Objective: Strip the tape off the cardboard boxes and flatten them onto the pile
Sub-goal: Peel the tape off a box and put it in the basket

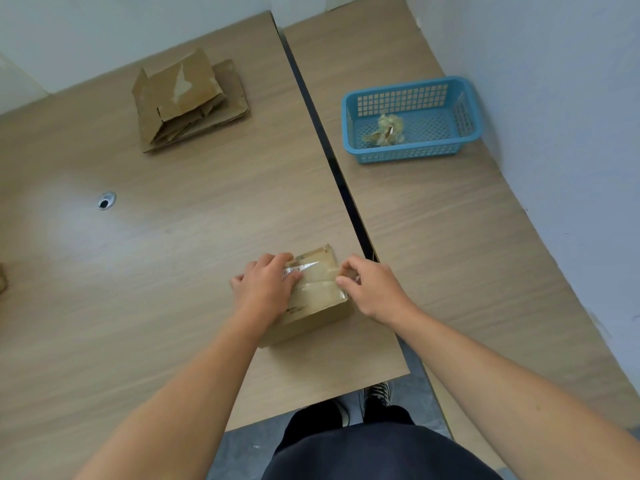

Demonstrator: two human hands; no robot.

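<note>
The right hand [375,294] pinches the end of the tape [325,289] between thumb and forefinger at the right top edge of the box [311,318], its other fingers curled in behind. The left hand [266,289] lies flat on the box's top and presses it down, grasping nothing, its fingertips over a white label [299,268]. The tape is a glossy strip across the top of the box, and it is not clear how much of it is lifted. The box stands closed on the table [138,244], near the front right corner, just ahead of the person. Far back on the same table lies the pile [194,105] of flattened cardboard, well apart from the box, the top piece with its flaps partly raised. A round hole [106,200] sits in the tabletop to the left. On a second table [450,244] to the right stands a blue basket [412,154] with a crumpled wad [384,129] inside
</note>
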